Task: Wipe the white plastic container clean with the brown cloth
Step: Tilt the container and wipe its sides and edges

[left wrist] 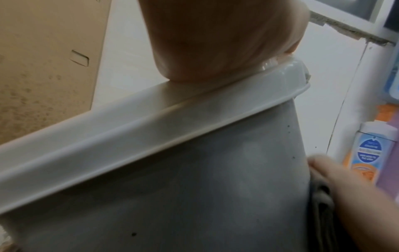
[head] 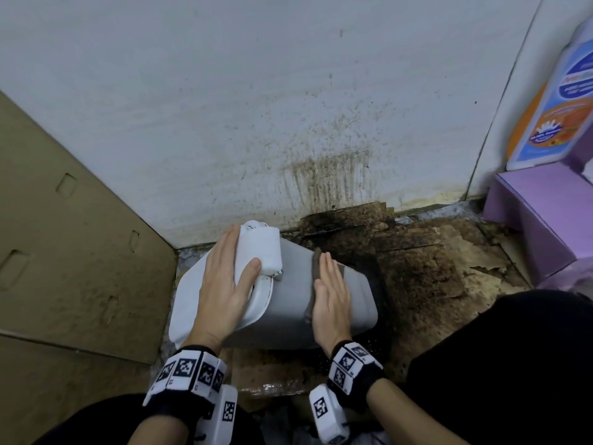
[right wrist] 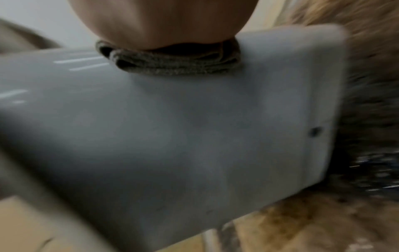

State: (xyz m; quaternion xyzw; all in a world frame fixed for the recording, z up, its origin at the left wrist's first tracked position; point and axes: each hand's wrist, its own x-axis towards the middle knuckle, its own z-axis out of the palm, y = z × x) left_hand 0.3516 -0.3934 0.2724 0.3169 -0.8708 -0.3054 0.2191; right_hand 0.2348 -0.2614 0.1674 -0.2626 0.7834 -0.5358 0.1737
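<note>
While the right hand (head: 330, 297) lies flat with straight fingers, it presses the folded cloth (right wrist: 170, 65) against the upper side of the container (head: 288, 303), only the cloth's edges showing past the palm. The left hand (head: 224, 284), fingers extended, spreads over the lid end, thumb beside the raised flap (head: 261, 248), steadying it. The container lies tipped on its side on stained cardboard (head: 417, 268) at the foot of a spattered wall (head: 288, 107), a box (head: 64, 236) to its left. Wiping looks to be under way on one side. Small dark specks show on the wall facing the wrist cameras, so that face, and probably the lid and the rest, appear left to do.
</note>
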